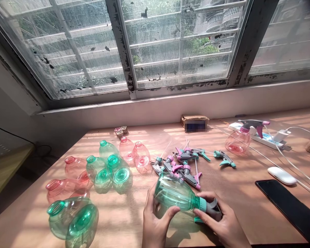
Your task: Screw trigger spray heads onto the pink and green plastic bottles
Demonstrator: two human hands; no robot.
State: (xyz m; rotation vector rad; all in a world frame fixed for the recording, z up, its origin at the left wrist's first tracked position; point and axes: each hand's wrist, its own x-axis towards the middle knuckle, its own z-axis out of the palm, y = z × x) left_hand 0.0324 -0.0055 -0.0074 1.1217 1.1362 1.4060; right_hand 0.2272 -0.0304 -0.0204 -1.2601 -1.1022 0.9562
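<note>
My left hand wraps around the body of a clear green plastic bottle lying sideways over the near edge of the wooden table. My right hand grips the grey and teal trigger sprayer head sitting at the bottle's neck. Whether the head is fully seated on the neck is not clear. Just beyond lies a pile of loose trigger sprayer heads in grey, pink and teal.
Several empty green and pink bottles lie at the left. An assembled pink spray bottle stands at the back right by a white power strip. A white mouse, a black phone and a small cardboard box are nearby.
</note>
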